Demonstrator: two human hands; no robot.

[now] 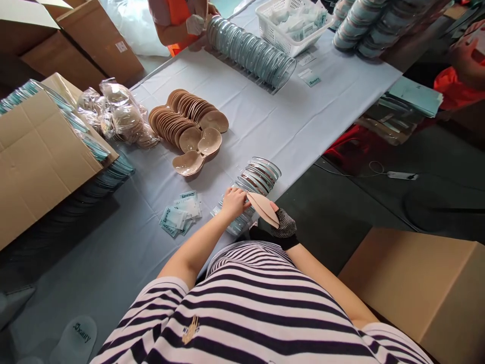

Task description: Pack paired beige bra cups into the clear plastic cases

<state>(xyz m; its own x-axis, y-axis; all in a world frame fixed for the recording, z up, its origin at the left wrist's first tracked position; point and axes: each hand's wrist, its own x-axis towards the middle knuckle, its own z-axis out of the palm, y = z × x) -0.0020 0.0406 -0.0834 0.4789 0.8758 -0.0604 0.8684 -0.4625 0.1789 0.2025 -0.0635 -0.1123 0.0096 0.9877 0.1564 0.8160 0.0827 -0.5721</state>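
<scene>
A beige stick-on bra (pixel 263 208), its cups folded together, is between my two hands in front of my striped shirt. My right hand (pixel 284 223), in a dark dotted fingerless glove, grips its lower end. The curled fingers of my bare left hand (pixel 234 202) meet its upper end; their tips are partly hidden. Beneath and behind my hands lies a row of clear plastic cases (pixel 261 174), some with brown showing inside. Left of my forearm are small printed packets (pixel 182 212). Farther up the table, rows of tan bra cups (pixel 176 124) stand nested, with an opened pair (pixel 199 151) in front.
Bagged cups (pixel 121 114) lie beside a carton (pixel 49 156) of cases at left. Across the white-covered table (pixel 322 101) are a long row of clear cases (pixel 250 50) and a white basket (pixel 291 30) of packets. A co-worker's gloved hand (pixel 195 24) is there. A cardboard box (pixel 409 278) stands right.
</scene>
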